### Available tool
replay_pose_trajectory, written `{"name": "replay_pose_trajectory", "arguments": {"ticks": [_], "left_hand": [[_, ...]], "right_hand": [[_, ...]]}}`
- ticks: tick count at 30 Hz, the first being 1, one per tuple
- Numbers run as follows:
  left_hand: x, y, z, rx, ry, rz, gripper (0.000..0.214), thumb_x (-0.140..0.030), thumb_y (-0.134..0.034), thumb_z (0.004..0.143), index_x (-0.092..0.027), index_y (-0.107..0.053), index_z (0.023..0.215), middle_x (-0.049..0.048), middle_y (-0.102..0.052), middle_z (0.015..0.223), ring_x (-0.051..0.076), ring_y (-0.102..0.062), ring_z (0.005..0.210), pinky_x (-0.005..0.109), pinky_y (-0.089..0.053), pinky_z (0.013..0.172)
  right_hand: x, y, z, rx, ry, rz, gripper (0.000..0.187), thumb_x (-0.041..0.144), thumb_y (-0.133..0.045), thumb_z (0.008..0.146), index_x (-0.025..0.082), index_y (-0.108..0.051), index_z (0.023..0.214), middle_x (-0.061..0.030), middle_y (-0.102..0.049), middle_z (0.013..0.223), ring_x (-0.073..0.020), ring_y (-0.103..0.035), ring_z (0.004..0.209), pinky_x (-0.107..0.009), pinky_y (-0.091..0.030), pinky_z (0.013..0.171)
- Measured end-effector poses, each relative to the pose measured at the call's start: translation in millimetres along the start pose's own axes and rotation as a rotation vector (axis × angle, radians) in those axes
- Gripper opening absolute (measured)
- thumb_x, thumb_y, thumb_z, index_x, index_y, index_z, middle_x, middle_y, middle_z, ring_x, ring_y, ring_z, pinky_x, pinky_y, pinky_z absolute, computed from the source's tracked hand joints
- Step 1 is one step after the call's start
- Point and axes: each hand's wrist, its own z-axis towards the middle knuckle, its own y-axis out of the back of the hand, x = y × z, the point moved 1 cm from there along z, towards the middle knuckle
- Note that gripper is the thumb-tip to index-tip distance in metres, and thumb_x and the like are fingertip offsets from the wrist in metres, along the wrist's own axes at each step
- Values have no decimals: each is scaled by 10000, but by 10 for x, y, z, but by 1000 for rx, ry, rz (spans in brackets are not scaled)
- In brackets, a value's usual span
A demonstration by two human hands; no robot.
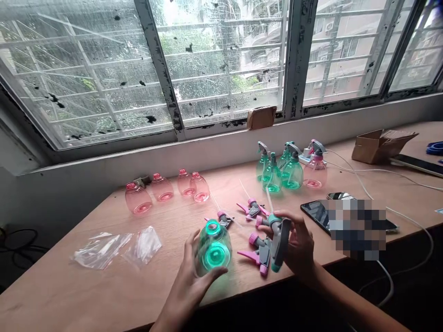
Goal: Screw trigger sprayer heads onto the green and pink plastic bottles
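My left hand (pixel 194 272) is wrapped round a green translucent bottle (pixel 215 246), whose open neck faces up and toward me. In my right hand (pixel 299 242) is a grey and green spray trigger head (pixel 279 242), its thin dip tube (pixel 270 200) pointing up and away. Several pink and grey spray heads (pixel 260 253) lie on the table between and behind my hands, close to the right one. Four-sided gaps apart, several pink bottles without heads (pixel 138 199) stand at the back left.
Several green spray bottles (pixel 292 173) and a pink spray bottle (pixel 314 170) stand by the wall. Clear plastic bags (pixel 104 251) lie left on the wooden table (pixel 79 295). Phones (pixel 313 214), white cables (pixel 363 184) and a cardboard box (pixel 372 147) are at the right.
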Motion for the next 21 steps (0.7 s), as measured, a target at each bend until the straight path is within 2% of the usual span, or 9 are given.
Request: {"name": "replay_pose_trajectory", "arguments": {"ticks": [2,4,7,11,18,21], "left_hand": [[10,-49,15,-146,-36,3,786,-441,-810,805,-276,-328,1404,143,-498,1531,352,-434,1474,547,-339,1228],[13,-82,19,-205,-102,52,736,-405,-823,800,-288,-372,1370,126,-501,1533,340,-410,1490,555,-293,1249],[19,-86,7,-140,-140,-15,716,-360,-821,811,-317,-378,1371,102,-494,1549,309,-424,1485,533,-297,1253],[32,-36,-18,-90,-95,-143,742,-339,-857,777,-326,-405,1365,81,-539,1511,309,-493,1437,503,-372,1220],[4,-7,-67,-26,-195,-59,774,-322,-857,802,-378,-426,1442,32,-478,1579,296,-389,1504,477,-295,1265],[-16,5,-69,-30,-197,-10,785,-336,-850,813,-390,-425,1470,22,-472,1582,302,-373,1510,479,-275,1271]], "right_hand": [[9,-27,-18,-35,-121,101,370,385,-831,843,293,-624,1136,33,-701,723,-219,-719,603,-319,-553,516],[29,-32,7,-33,-186,193,318,526,-675,944,286,-608,1140,41,-661,678,-185,-656,531,-287,-498,465],[27,9,81,-75,-308,378,382,640,-514,987,275,-600,1063,60,-598,611,-149,-560,467,-249,-441,423],[-11,51,131,-132,-501,583,405,630,-531,974,242,-639,932,52,-604,531,-122,-530,429,-203,-424,407],[19,29,105,-136,-495,534,393,617,-593,937,231,-632,872,61,-590,471,-107,-550,424,-190,-457,473],[30,36,119,-197,-462,531,413,637,-608,917,230,-629,851,70,-580,470,-108,-528,385,-200,-440,431]]}}
